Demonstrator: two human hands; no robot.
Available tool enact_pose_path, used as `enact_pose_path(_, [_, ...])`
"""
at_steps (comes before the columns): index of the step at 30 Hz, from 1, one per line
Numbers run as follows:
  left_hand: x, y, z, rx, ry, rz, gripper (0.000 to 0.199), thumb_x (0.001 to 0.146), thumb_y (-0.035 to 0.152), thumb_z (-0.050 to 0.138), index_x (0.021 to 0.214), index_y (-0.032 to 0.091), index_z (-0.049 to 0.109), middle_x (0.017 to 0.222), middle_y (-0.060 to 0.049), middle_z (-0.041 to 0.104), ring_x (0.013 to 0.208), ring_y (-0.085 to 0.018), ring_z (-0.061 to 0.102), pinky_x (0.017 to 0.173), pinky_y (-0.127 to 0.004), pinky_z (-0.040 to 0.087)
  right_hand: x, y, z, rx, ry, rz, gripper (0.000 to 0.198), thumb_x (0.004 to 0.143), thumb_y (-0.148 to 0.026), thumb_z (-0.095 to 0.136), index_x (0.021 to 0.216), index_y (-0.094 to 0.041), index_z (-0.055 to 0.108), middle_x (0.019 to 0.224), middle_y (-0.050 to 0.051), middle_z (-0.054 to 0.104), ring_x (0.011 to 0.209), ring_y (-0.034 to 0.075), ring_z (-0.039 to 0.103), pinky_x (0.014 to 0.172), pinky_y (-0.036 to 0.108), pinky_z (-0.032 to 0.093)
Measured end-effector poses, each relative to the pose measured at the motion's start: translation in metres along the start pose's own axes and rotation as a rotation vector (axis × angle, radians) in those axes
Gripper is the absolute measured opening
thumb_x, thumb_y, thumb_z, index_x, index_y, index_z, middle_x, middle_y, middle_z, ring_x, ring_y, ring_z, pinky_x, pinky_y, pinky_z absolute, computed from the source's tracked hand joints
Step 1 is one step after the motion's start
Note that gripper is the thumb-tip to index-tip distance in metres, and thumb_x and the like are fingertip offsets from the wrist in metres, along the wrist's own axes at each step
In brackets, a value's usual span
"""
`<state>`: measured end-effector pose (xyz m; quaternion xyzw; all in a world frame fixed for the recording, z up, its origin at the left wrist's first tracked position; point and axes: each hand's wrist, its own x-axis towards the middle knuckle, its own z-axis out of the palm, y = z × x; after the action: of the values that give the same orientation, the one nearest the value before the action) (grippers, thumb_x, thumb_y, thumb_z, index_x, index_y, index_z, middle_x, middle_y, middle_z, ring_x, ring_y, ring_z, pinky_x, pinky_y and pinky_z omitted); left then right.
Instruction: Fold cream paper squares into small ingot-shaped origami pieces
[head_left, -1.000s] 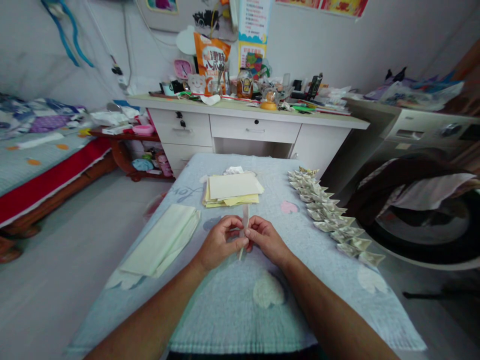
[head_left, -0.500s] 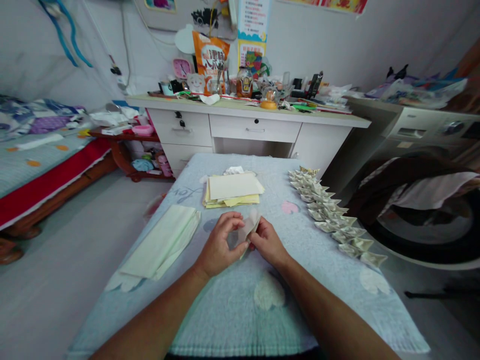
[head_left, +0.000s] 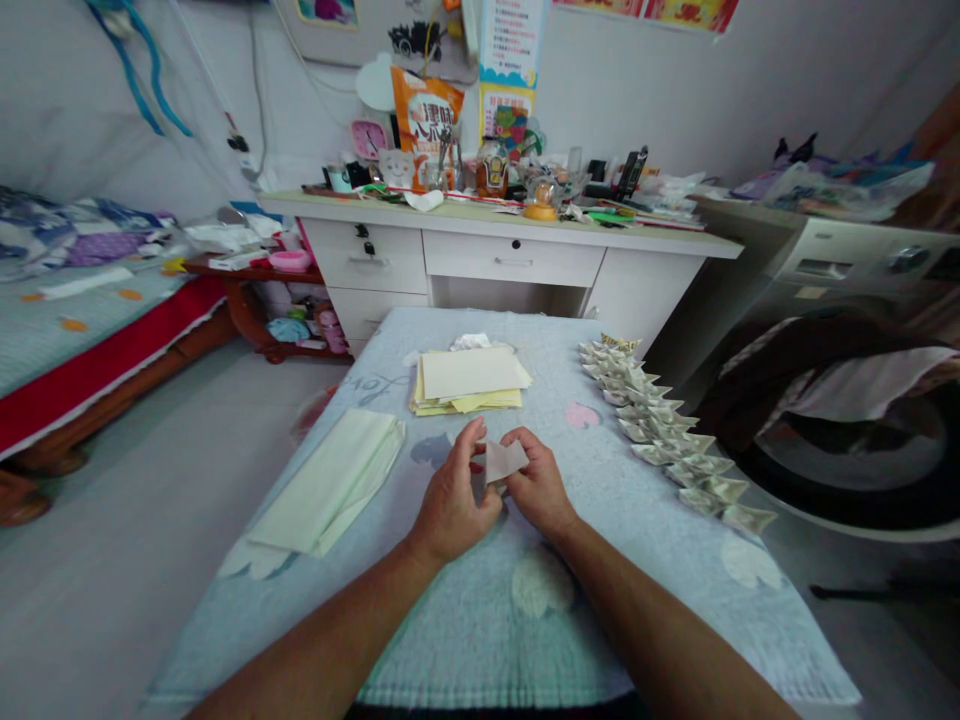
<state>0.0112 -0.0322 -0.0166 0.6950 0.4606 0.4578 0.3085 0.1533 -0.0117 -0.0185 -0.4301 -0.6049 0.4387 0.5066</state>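
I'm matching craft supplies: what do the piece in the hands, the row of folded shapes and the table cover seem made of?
Held piece: thin, matte, pale paper, judging by its straight, crisp edges.
Folded shapes: probably paper too, greyish, with pointed tips and creases.
Table cover: likely woven cloth, soft and dull, with a ribbed near hem; fibre unclear.

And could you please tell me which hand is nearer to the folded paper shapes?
Right: the right hand is left of the folded paper shapes; the left hand is farther left.
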Motion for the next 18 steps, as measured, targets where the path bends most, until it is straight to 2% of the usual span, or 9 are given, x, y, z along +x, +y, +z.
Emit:
enact_pose_path(5, [0.004,0.004,-0.004,-0.247,-0.1,-0.11,0.065,0.071,0.007,0.058,0.132,0.021,0.04,0.125,-0.01,0.057,0.106,-0.021,0.06,0.093,-0.036,0.048,0.0,-0.002,-0.001,-0.105,0.001,-0.07,0.015,0.07,-0.013,0.054,0.082,-0.021,0.051,0.066,-0.006,0.053,0.057,0.01,0.048,0.054,0.02,0.038])
enact_pose_path(9, [0.006,0.006,-0.006,-0.389,-0.129,-0.165,0.058,0.07,0.005,0.056,0.125,0.02,0.047,0.119,-0.007,0.061,0.104,-0.021,0.061,0.093,-0.034,0.047,-0.001,-0.002,0.0,-0.153,0.047,-0.099,0.016,0.069,-0.012,0.055,0.083,-0.02,0.053,0.066,-0.005,0.049,0.057,0.01,0.045,0.053,0.021,0.037])
enact_pose_path(14, [0.005,0.008,-0.007,-0.478,-0.185,-0.154,0.058,0.07,0.006,0.056,0.125,0.02,0.046,0.12,-0.008,0.059,0.109,-0.022,0.058,0.095,-0.035,0.044,-0.003,0.0,-0.002,-0.217,0.093,-0.127,0.014,0.071,-0.015,0.06,0.082,-0.02,0.055,0.068,-0.004,0.051,0.06,0.011,0.047,0.054,0.021,0.037])
enact_pose_path(18, [0.005,0.009,-0.011,-0.61,-0.244,-0.097,0.055,0.072,0.02,0.063,0.125,0.02,0.046,0.122,-0.009,0.058,0.113,-0.025,0.054,0.097,-0.037,0.042,-0.004,-0.006,-0.006,-0.337,0.077,-0.25,0.009,0.074,-0.013,0.058,0.081,-0.019,0.059,0.075,0.0,0.056,0.068,0.013,0.051,0.06,0.023,0.04])
